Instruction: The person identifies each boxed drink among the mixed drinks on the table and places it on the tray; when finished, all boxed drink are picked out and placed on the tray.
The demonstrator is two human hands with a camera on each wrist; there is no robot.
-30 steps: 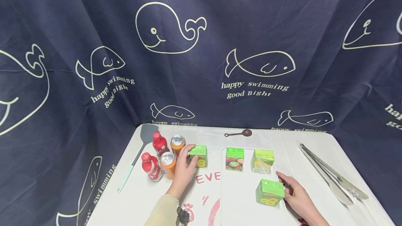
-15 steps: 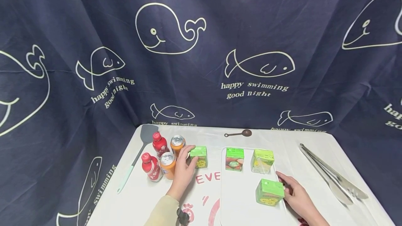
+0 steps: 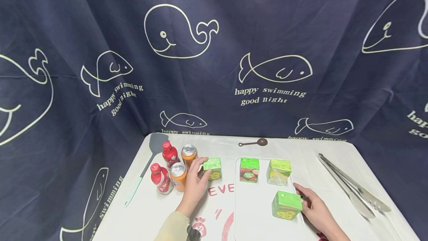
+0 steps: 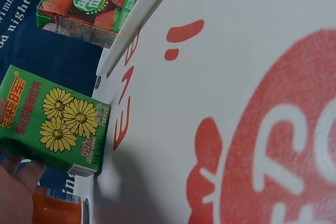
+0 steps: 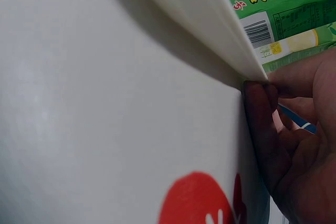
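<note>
My left hand [image 3: 194,184] grips a green drink carton [image 3: 214,171] printed with yellow flowers, thumb on the near side. The left wrist view shows the same carton [image 4: 58,121], its left end partly out of frame. My right hand [image 3: 317,211] pinches the right rim of a white tray [image 3: 254,211]. Close up in the right wrist view, the thumb and fingers meet at the tray's edge [image 5: 210,30]. Standing on the tray are a strawberry-pictured carton [image 3: 249,170], a yellow-green carton [image 3: 279,172] and another flower carton [image 3: 287,205] beside my right fingers.
Left of my left hand stand two red bottles [image 3: 161,178] and two orange cans [image 3: 178,177]. A grey spatula [image 3: 147,166] lies along the left side. Behind the tray is a brown measuring spoon [image 3: 257,142]; metal tongs [image 3: 351,185] lie at the right.
The carton in my left hand has shifted slightly right and toward me, tilting a little. My right hand stays at the tray's rim.
</note>
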